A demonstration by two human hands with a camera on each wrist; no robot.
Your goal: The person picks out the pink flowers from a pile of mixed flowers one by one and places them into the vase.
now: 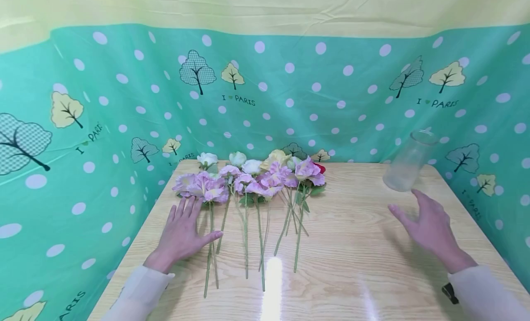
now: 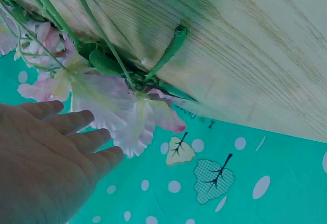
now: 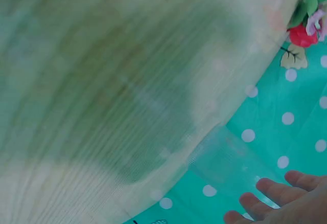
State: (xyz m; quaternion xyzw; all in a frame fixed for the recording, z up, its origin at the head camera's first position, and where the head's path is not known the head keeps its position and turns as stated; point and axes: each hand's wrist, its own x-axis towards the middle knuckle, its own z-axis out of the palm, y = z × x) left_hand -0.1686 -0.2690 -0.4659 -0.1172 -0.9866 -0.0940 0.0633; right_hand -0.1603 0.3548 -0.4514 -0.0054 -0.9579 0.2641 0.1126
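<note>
My left hand (image 1: 181, 233) reaches over the left end of a row of artificial flowers, its fingers spread near a pink-purple flower (image 1: 206, 186) and its thumb over the green stems (image 1: 210, 247). In the left wrist view, the straight fingers (image 2: 76, 124) overlap the pale pink petals (image 2: 110, 104). On the right, my right hand (image 1: 430, 226) holds nothing; thumb and fingers are spread apart just in front of a clear vase (image 1: 407, 167). The right wrist view shows the fingertips (image 3: 255, 203) overlapping the vase (image 3: 230, 157).
White flowers (image 1: 251, 166), a yellowish flower (image 1: 276, 158) and a partly hidden red flower (image 1: 320, 168) lie along the back of the wooden table (image 1: 343, 229). Stems point toward the front. A green dotted curtain (image 1: 290, 91) hangs behind and along both sides.
</note>
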